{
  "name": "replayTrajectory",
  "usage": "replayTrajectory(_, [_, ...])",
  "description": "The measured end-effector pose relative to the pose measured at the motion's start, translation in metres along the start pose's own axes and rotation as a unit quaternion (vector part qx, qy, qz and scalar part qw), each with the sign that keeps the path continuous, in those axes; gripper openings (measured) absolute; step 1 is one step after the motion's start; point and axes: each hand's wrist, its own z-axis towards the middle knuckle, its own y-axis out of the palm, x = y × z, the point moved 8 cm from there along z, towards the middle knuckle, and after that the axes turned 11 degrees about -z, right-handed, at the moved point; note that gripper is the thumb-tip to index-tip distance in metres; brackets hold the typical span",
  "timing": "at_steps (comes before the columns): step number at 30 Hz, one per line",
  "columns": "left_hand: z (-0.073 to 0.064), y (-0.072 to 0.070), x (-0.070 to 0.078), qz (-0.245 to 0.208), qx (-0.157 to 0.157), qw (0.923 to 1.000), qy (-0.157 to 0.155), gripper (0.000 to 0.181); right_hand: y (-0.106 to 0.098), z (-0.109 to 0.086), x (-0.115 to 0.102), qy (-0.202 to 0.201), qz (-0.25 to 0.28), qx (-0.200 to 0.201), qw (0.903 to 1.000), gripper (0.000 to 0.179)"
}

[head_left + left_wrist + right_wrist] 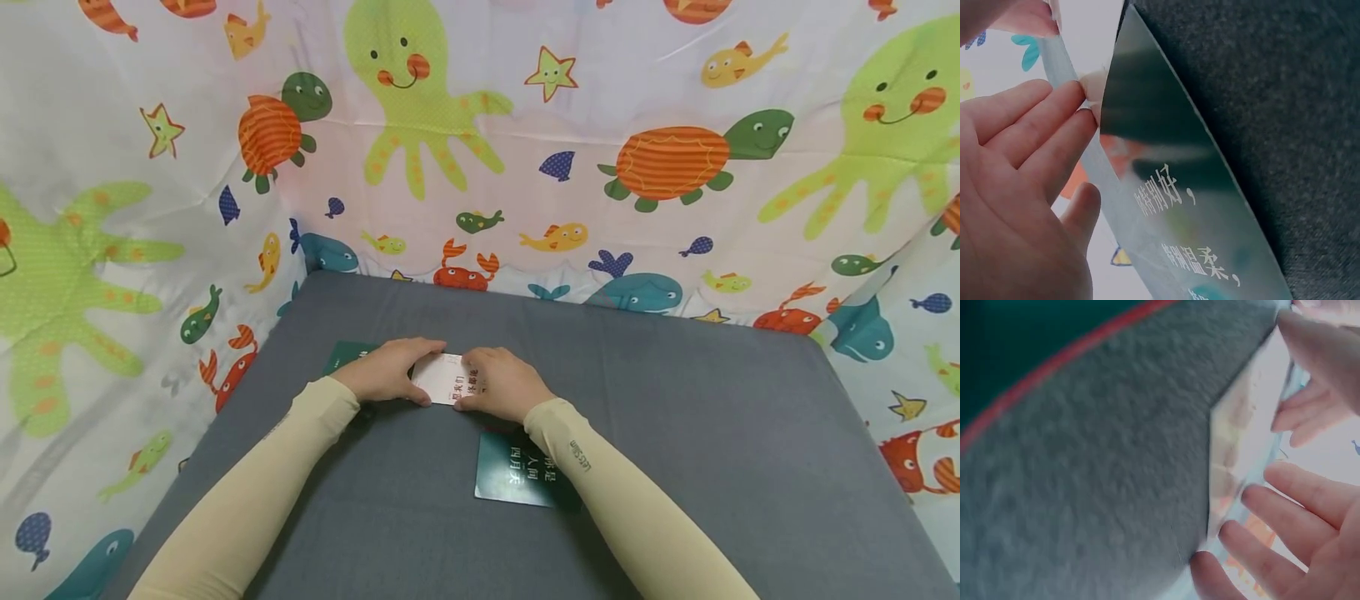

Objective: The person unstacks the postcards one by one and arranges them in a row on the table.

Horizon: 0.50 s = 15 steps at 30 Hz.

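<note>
A white card (437,377) with dark red Chinese lettering lies between both hands on the grey table. My left hand (387,369) holds its left end, thumb at the near edge and fingers at the far edge. From the other side my right hand (507,385) grips the right part the same way and covers some lettering. In the right wrist view the card (1247,425) appears very slanted, with fingertips along its far edge. A dark green card (345,353) with white lettering lies partly under my left hand. Below my right wrist is a teal card (502,475), partly hidden by the sleeve.
The grey cloth-covered table (675,433) extends to both sides of the arms. A white curtain (480,167) printed with sea animals hangs along its back and sides. In the right wrist view, a dark green item with a red edge (1072,353) fills the upper left corner.
</note>
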Motion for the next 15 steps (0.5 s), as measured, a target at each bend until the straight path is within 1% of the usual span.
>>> replayTrajectory(3, [-0.001, 0.005, 0.003, 0.022, 0.008, 0.9997, 0.005, 0.098, -0.006, -0.013, 0.01, 0.011, 0.02, 0.006, 0.9997, 0.086])
replayTrajectory(6, [-0.006, 0.012, 0.017, 0.04, 0.027, 0.9986, 0.022, 0.102, -0.014, -0.036, 0.02, 0.029, 0.034, 0.005, 0.999, 0.091])
replayTrajectory(8, [-0.012, 0.02, 0.033, 0.044, 0.037, 0.9976, 0.04, 0.103, -0.019, -0.056, 0.025, 0.035, 0.037, 0.005, 0.9987, 0.092])
replayTrajectory(10, [-0.019, 0.032, 0.053, 0.038, 0.034, 0.9968, 0.062, 0.103, -0.021, -0.077, 0.029, 0.04, 0.032, 0.003, 0.9987, 0.094])
replayTrajectory(13, [-0.029, 0.057, 0.081, 0.046, 0.009, 0.9943, 0.096, 0.102, -0.018, -0.109, 0.031, 0.04, 0.026, -0.006, 0.9988, 0.101])
replayTrajectory(14, [-0.032, 0.065, 0.088, 0.052, 0.0, 0.9929, 0.107, 0.101, -0.015, -0.119, 0.03, 0.037, 0.026, -0.012, 0.9989, 0.104])
replayTrajectory(15, [-0.036, 0.073, 0.093, 0.06, -0.008, 0.992, 0.111, 0.101, -0.013, -0.128, 0.03, 0.032, 0.027, -0.019, 0.999, 0.108])
